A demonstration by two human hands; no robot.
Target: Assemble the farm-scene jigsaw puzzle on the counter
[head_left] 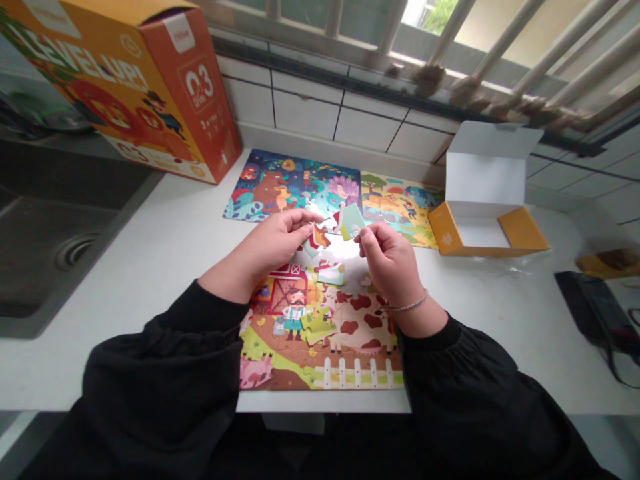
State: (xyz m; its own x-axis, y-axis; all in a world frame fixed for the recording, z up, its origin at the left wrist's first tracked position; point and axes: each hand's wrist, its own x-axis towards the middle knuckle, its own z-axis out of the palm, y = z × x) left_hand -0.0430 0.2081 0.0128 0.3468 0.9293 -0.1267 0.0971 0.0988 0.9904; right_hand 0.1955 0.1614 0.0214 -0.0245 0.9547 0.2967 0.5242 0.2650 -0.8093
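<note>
My left hand [277, 243] pinches a jigsaw puzzle piece [320, 237] with red and orange on it. In my right hand [387, 257], thumb and finger grip another puzzle piece [353, 221], mostly pale green. The two pieces are held close together above the counter; I cannot tell whether they touch. Below them lies a partly assembled farm puzzle [295, 363] with a farmer, a spotted cow and a white fence. A loose green piece [320, 325] rests on top of it, and a pale piece with red [331, 273] lies near its upper edge.
A forest-animal puzzle [280, 187] and a yellow savanna puzzle [400, 207] lie behind my hands. A large orange box [195, 100] stands back left beside a dark sink [30, 313]. An open yellow carton [487, 230] sits at right, near a black device [600, 313].
</note>
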